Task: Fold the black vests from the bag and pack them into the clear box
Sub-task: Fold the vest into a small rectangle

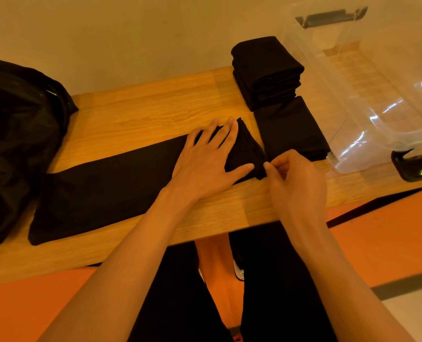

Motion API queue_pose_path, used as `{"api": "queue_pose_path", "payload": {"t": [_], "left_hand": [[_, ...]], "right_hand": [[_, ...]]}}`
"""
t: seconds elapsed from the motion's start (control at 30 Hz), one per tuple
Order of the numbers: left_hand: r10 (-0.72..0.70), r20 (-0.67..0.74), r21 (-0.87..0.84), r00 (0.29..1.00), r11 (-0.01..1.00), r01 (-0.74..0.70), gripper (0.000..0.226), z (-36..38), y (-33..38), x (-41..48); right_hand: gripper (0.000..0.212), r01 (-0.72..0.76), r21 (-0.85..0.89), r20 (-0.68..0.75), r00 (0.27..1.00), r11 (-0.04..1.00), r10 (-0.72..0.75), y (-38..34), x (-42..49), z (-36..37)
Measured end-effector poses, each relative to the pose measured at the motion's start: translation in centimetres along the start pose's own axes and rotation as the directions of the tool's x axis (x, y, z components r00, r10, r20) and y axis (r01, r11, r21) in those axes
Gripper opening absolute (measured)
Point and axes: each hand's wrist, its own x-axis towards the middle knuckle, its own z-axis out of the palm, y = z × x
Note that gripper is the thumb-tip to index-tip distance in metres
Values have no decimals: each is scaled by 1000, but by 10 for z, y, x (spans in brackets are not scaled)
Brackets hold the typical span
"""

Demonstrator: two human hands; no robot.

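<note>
Table (130, 109) runs under everything I see. Black bag (14, 134) sits slumped on it, well left of my left fingers (232, 130). Clear box (402, 134) is on the table beyond and right of my right fingers (270, 167), tipped toward me with dark handles on its ends.

Vest (106, 183) lies flat as a long strip, from the bag's side across to both hands; its right end is doubled over into a thicker wedge. Stack of folded vests (266, 72) stands beyond the fingers, just beside the box's left wall. Single folded vest (293, 129) lies flat in front of the stack, just past my right fingers.

Left hand (210, 159): fingers straight and spread, palm down, pressing the vest's doubled end. Right hand (296, 178): thumb and fingers curled, pinching the near right corner of that end, close to the left thumb tip.
</note>
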Motion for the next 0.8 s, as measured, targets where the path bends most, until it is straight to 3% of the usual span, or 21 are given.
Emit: {"api": "queue_pose_path", "payload": {"t": [0.1, 0.27, 0.43, 0.63, 0.8], "left_hand": [[-8, -21, -31, 1000, 1000, 8, 92, 0, -1, 1], [-22, -71, -116, 997, 993, 14, 88, 0, -4, -1], [-31, -32, -63, 999, 998, 29, 98, -2, -3, -1], [-45, -8, -16, 999, 999, 45, 109, -3, 1, 1], [-41, -9, -31, 999, 999, 41, 103, -3, 2, 1]], "right_hand": [[9, 16, 29, -36, 999, 999, -15, 3, -9, -4], [26, 58, -77, 8, 998, 995, -58, 3, -13, 2], [8, 82, -37, -19, 996, 996, -83, 3, -13, 4], [7, 47, 27, 9, 999, 999, -47, 10, -6, -3], [7, 24, 54, -5, 1000, 998, -24, 11, -6, -4]]}}
